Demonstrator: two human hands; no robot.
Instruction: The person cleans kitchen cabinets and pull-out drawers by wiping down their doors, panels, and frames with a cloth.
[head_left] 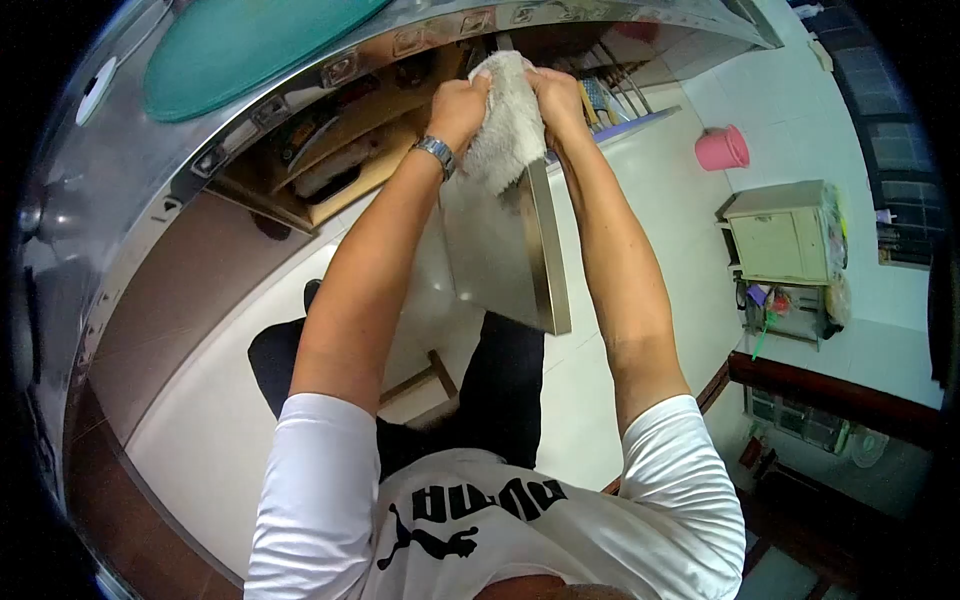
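Observation:
A whitish, fluffy cloth [507, 130] is draped over the top end of an open cabinet door [495, 255]. My left hand [461, 108], with a metal watch on its wrist, is closed on the cloth's left edge. On the other side, my right hand [557, 98] grips the cloth's right edge. The cloth hangs down between both hands against the door's flat face. Below it, the door's smooth panel and metallic side edge show. Some of my fingertips are hidden behind the cloth.
Above is a metal counter [120, 170] with a green round board [240, 50]. An open cabinet drawer [330, 195] lies left of the door, and a rack [630, 122] on the right. A pink bucket [722, 148] and pale green cabinet [780, 240] stand further right.

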